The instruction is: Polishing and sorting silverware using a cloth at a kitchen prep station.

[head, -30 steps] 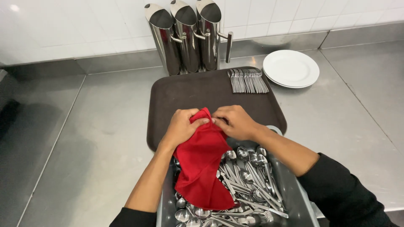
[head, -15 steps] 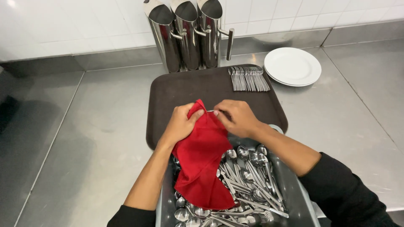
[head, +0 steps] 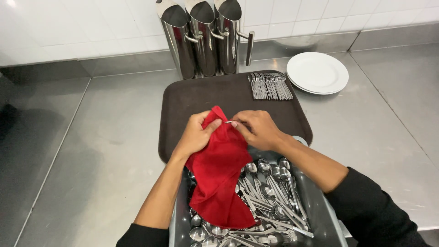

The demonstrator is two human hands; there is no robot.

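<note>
Item: red cloth (head: pixel 218 171), draped over our grey tub (head: pixel 320 215) of spoons at 6 o'clock. Left hand (head: pixel 195 135) grip shut on its top; right hand (head: pixel 257 129) pinches a thin metal piece (head: pixel 228 121) against it. Brown tray (head: pixel 201 98) bare toward 12 o'clock; steel desk (head: pixel 105 151) open at 9.

Body only: two bare hands, no gloves, rings or watch visible. Left hand (head: pixel 195 135) and right hand (head: pixel 259 129) both uncovered, forearms bare from the grip back to about the elbow. Black long sleeves, pushed up: the left sleeve (head: pixel 144 235) shows only a small bunched edge, the right sleeve (head: pixel 372 210) is bulkier, plain matte fabric, no markings.
</note>
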